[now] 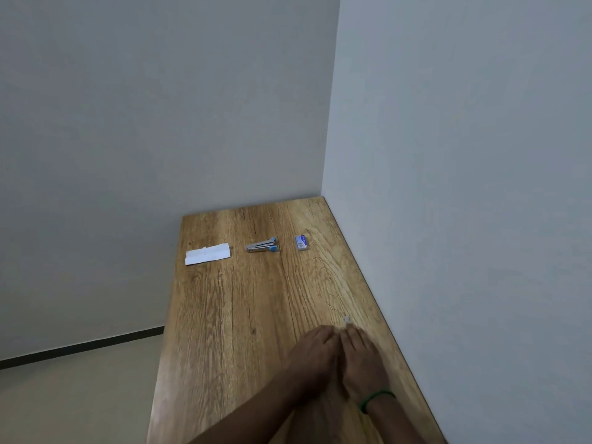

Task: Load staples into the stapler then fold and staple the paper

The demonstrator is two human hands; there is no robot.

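Resting both hands low and right of centre in the frame, near the table (224,331) edge: left hand (312,354) and right hand (362,360) touch side by side, fingers pressed together, flat. A tiny pale scrap (346,321) sits at my right fingertips; cannot tell whether I pinch it. Farther up, in a row at mid-frame: staple box (302,242) right, stapler (262,245) centre, folded paper (207,254) left, all well apart from my hands. Judgement: stapler is small, stiff metal, light; grip its sides. Staple strips are brittle; pinch gently. Paper is limp; lift by an edge.
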